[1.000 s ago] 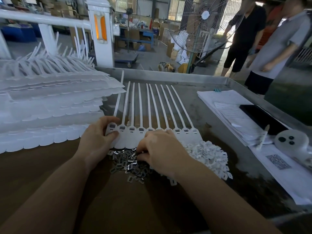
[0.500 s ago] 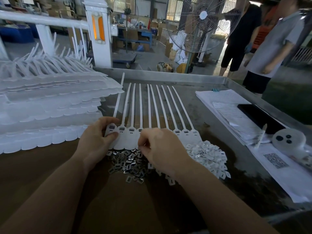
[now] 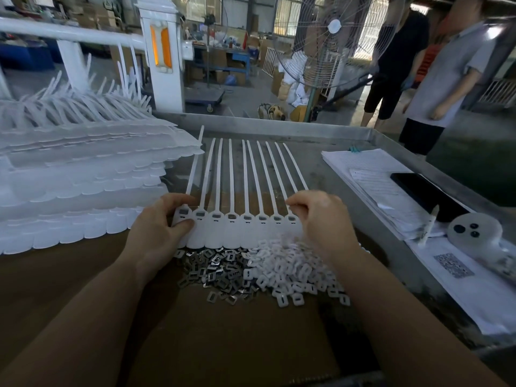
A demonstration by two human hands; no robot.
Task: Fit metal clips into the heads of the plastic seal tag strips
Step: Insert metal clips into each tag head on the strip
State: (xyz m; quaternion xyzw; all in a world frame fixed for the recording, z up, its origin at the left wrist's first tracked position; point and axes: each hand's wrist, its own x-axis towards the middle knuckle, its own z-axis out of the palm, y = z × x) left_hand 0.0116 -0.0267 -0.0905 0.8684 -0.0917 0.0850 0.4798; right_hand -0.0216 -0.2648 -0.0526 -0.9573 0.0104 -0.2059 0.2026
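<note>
Just nearer than the hands, metal clips (image 3: pixel 216 270) and white caps (image 3: pixel 290 275) are lying heaped on the surface (image 3: pixel 229 339). The strip row (image 3: pixel 237 219) is being gripped at one end by the left hand (image 3: pixel 160 233) and pinched at the other by the right hand (image 3: pixel 321 222); most visible heads appear filled. To the left, a stack of strips (image 3: pixel 83 185) is waiting. Beyond, a fan (image 3: pixel 332 43) is standing.

Papers (image 3: pixel 371 174), black phone (image 3: pixel 427 195) (atop), standing fan (image 3: pixel 333 40)

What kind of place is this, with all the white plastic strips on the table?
Most likely a small factory or assembly workshop. A tall stack of seal tag sheets sits beside loose piles of metal clips and white plastic pieces, and behind the table stand a big industrial fan, cardboard boxes and workbenches.
</note>
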